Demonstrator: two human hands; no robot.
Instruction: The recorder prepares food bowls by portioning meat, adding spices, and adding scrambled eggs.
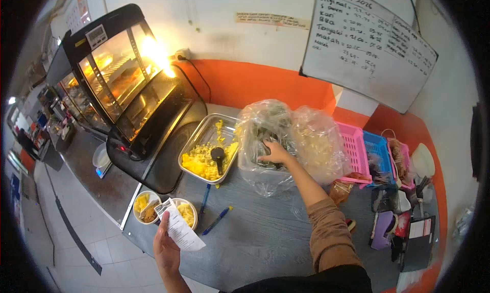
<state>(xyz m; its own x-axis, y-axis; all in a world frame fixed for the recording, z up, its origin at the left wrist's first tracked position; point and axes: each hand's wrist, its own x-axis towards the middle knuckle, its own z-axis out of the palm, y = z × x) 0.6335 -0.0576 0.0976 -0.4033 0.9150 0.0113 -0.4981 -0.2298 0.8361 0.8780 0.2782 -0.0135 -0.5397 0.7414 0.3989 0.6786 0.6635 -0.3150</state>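
My left hand [167,243] grips a printed paper slip [183,230] between thumb and fingers, just in front of two paper bowls. The left bowl [147,207] holds yellow food and brown bits; the other bowl [186,215], partly behind the slip, holds yellow food. My right hand [275,154] reaches over a plastic-lined container of dark green contents [268,128], thumb and fingers spread; whether the fingertips touch the contents cannot be told. Left of it, a metal tray [186,149] contains yellow scrambled food with a black scoop [218,159] resting in it.
A lit glass food warmer [126,82] stands at the left. Right of the green contents are a clear bag of pale food [317,143], pink [351,149] and blue baskets [377,151], and a tape dispenser [383,230]. Two blue pens [217,221] lie on the grey table [260,251].
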